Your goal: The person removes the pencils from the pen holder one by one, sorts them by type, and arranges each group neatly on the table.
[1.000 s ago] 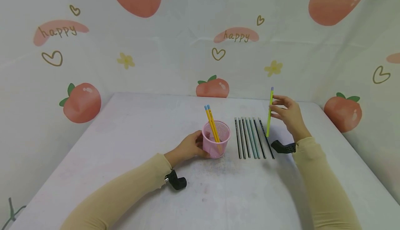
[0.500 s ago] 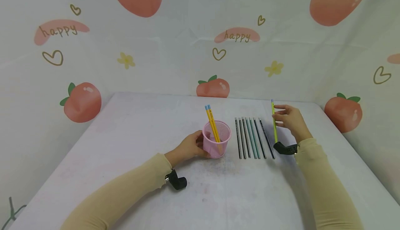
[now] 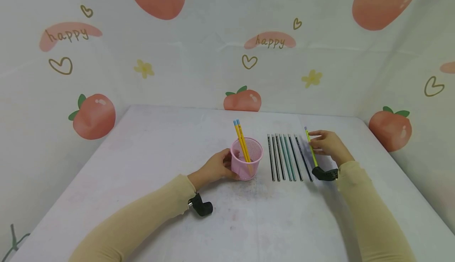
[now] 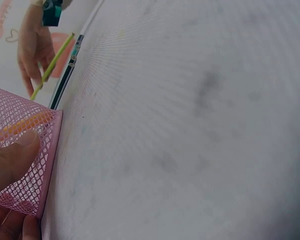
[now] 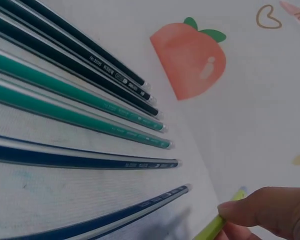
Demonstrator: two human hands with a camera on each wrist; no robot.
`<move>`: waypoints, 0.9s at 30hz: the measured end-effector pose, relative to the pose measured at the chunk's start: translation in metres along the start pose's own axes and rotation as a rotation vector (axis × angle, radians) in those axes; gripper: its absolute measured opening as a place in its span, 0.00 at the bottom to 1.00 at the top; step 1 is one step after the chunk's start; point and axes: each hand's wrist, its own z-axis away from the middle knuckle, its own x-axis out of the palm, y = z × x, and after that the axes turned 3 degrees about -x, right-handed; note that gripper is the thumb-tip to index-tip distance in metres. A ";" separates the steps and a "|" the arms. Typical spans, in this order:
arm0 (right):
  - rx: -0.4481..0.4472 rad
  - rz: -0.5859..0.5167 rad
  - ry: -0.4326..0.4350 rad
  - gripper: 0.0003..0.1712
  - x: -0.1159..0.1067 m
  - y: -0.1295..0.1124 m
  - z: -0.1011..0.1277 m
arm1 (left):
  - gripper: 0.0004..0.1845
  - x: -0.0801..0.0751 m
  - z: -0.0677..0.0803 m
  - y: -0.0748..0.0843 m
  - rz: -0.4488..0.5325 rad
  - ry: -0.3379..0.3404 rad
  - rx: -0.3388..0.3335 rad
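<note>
My right hand pinches a yellow-green pencil and holds it low, just right of a row of several dark and teal pencils lying side by side on the table. The right wrist view shows the same row of pencils and my fingertips on the pencil's end. My left hand grips the side of a pink mesh cup that holds two yellow pencils. In the left wrist view my thumb presses on the pink mesh cup.
The white table is enclosed by a cloth backdrop printed with peaches and hearts on the back and both sides. Black wrist camera mounts sit under each sleeve.
My right hand has lowered the yellow-green pencil from upright above the row down to a slant close to the table at the row's right end. The left hand and cup have stayed put.
</note>
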 end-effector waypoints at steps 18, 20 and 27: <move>0.122 0.138 -0.039 0.32 0.005 0.011 -0.005 | 0.38 0.000 0.000 0.000 0.004 -0.007 0.002; 0.122 0.135 -0.036 0.32 0.005 0.012 -0.006 | 0.38 0.000 0.000 0.000 0.002 -0.009 0.002; 0.131 0.124 -0.021 0.32 0.008 0.015 -0.008 | 0.38 -0.001 0.000 -0.001 0.014 -0.010 0.008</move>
